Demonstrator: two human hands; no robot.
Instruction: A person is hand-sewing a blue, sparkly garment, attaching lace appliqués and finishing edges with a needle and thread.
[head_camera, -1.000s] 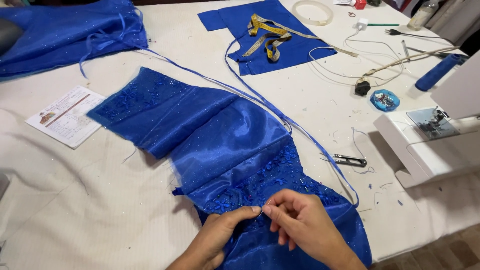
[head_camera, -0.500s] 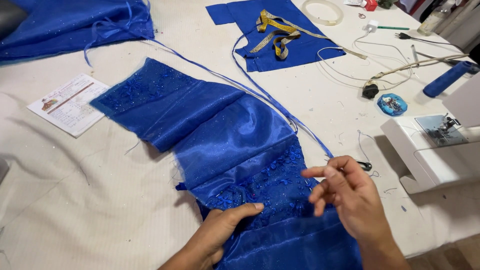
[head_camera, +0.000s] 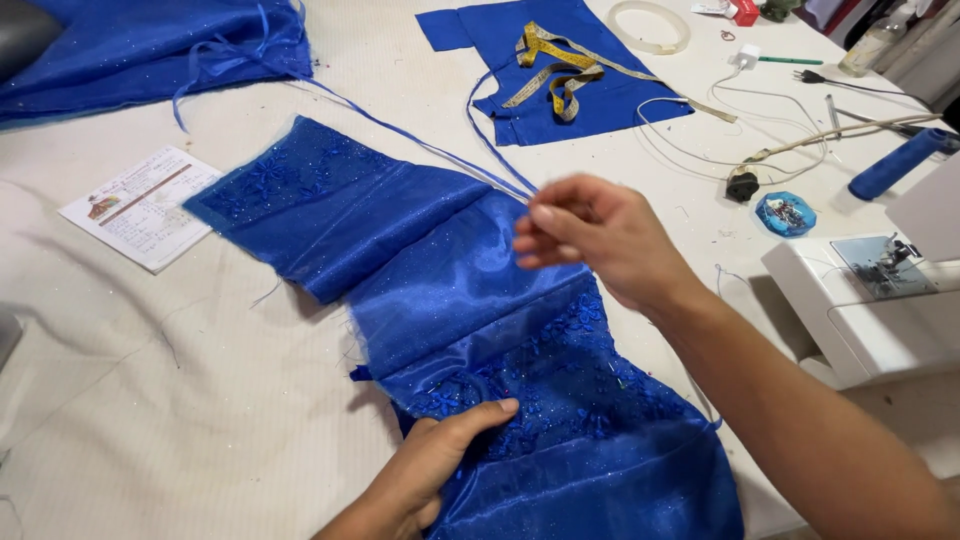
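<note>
At the near middle of the desk (head_camera: 150, 420), a blue satin garment piece (head_camera: 440, 290) with beaded lace lies spread flat. The left hand (head_camera: 435, 465) presses its near part, fingers laid flat and open on the lace. The right hand (head_camera: 600, 235) hovers above the cloth, fingertips pinched together; what they hold is too fine to tell. Far off lie a yellow measuring tape (head_camera: 555, 65) on a blue cloth scrap (head_camera: 600, 100), a paper sheet (head_camera: 140, 205) at left, and a white sewing machine (head_camera: 880, 300) at right.
</note>
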